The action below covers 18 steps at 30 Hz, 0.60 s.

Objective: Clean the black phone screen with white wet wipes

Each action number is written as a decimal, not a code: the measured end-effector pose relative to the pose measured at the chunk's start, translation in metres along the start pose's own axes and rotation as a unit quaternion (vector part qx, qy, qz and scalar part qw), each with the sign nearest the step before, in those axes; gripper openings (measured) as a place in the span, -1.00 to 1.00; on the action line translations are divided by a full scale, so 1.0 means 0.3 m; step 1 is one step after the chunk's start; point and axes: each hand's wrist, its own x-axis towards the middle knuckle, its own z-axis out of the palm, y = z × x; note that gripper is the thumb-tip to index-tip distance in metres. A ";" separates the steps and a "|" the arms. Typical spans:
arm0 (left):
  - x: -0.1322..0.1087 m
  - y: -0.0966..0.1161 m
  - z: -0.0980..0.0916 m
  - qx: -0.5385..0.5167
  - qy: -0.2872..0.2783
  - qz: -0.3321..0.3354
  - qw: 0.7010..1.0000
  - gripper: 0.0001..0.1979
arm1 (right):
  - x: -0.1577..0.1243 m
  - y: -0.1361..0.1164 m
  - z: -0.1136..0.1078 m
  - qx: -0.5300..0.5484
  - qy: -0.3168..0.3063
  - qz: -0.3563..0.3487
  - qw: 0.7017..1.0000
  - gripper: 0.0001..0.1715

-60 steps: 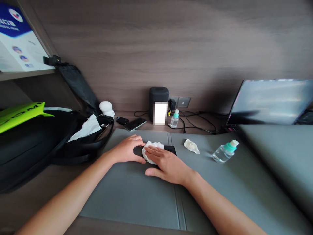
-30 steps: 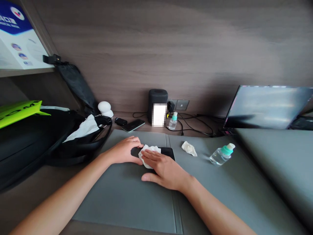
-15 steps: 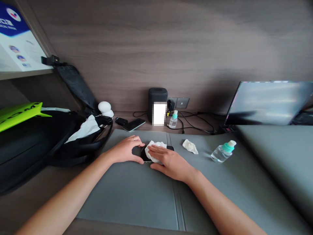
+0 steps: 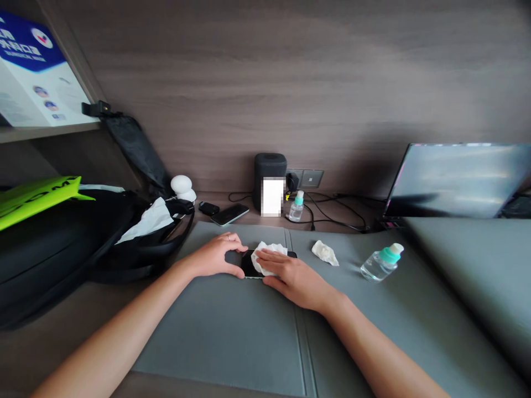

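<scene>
Far left, a blue-and-white cardboard box (image 4: 29,77) on the shelf bears print too small to read. The black lettering on the neon-green bag (image 4: 37,199) below it is cut off.

Left hand (image 4: 213,257): fingers curled round the left end of a flat black smartphone (image 4: 245,264), thumb on its near edge. The smartphone lies on the grey desk mat (image 4: 232,331), close to the mat's far edge.

Right hand (image 4: 292,273): fingers straight and pressed together, flat on a crumpled white tissue (image 4: 265,253) that hides the smartphone's right half.

A pixelated patch masks the front of the black cylindrical speaker (image 4: 269,166).

Right, a clear bottle with a teal cap (image 4: 381,263) lies on its side on the mat; no label is legible.
</scene>
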 end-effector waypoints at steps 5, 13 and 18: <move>0.001 0.002 -0.002 0.005 0.003 -0.005 1.000 -0.43 | 0.028 -0.025 0.034 -0.019 0.003 -0.009 1.000 -0.43; -0.002 -0.016 -0.007 -0.012 -0.017 -0.006 1.000 -0.42 | 0.024 -0.020 0.029 -0.019 -0.004 -0.004 1.000 -0.43; -0.003 -0.027 -0.005 -0.020 -0.016 -0.010 1.000 -0.42 | 0.003 0.000 0.013 -0.002 0.001 0.015 1.000 -0.48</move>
